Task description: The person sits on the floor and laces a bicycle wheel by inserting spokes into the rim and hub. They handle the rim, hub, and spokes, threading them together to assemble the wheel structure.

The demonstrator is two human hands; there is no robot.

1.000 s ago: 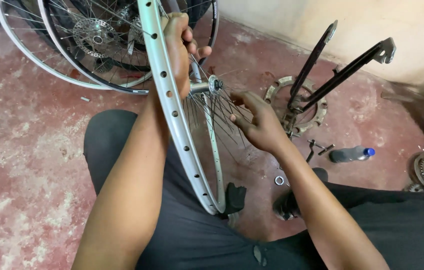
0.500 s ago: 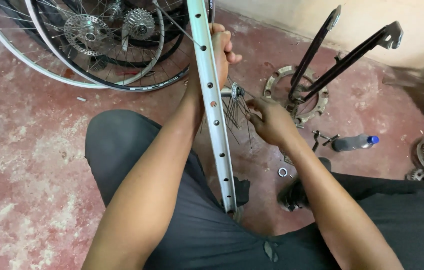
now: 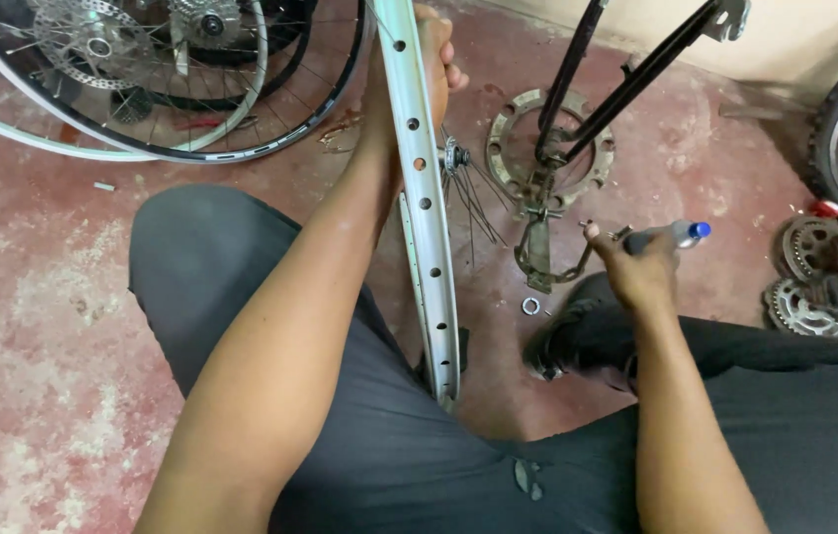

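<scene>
Fingers [image 3: 443,59] gripping drilled silver rim [image 3: 426,213], spoked

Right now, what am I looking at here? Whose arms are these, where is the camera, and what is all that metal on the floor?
The camera sits on a person's head and looks down, so both arms are their own. There is no robot. They sit on a red concrete floor. The left hand grips a silver bicycle rim, held upright and seen edge-on, with its hub and spokes behind it. The right hand is on a small bottle with a blue cap. Lying about: spare wheels, toothed sprockets, a small nut and a black metal stand.
</scene>
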